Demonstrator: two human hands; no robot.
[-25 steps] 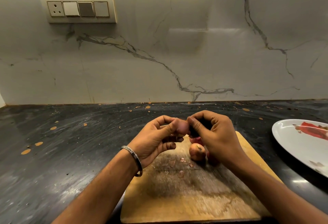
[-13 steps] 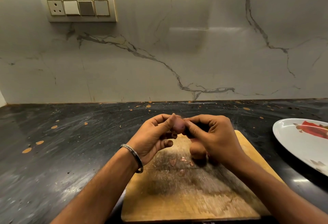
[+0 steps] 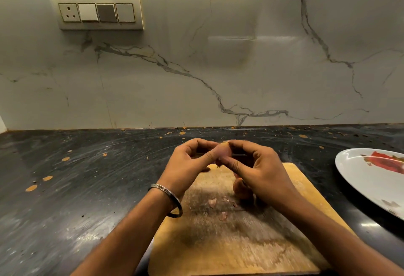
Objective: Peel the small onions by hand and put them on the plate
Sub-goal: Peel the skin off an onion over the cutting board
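Note:
Both hands meet over the far end of a wooden cutting board (image 3: 229, 243). My left hand (image 3: 188, 166) and my right hand (image 3: 260, 173) pinch one small pinkish onion (image 3: 224, 152) between thumbs and fingertips. A second small onion (image 3: 239, 187) lies on the board, partly hidden under my right hand. Bits of onion skin (image 3: 213, 202) are scattered on the board. A white plate (image 3: 358, 179) with a red flower print sits at the right edge, with no onion visible on it.
The board lies on a dark speckled countertop (image 3: 76, 188) with a marble wall behind. A switch panel (image 3: 97, 12) is mounted on the wall at upper left. A metal bangle (image 3: 168, 197) is on my left wrist.
Both hands have risen slightly and drawn closer around the onion. My right hand now covers more of the onion on the board.

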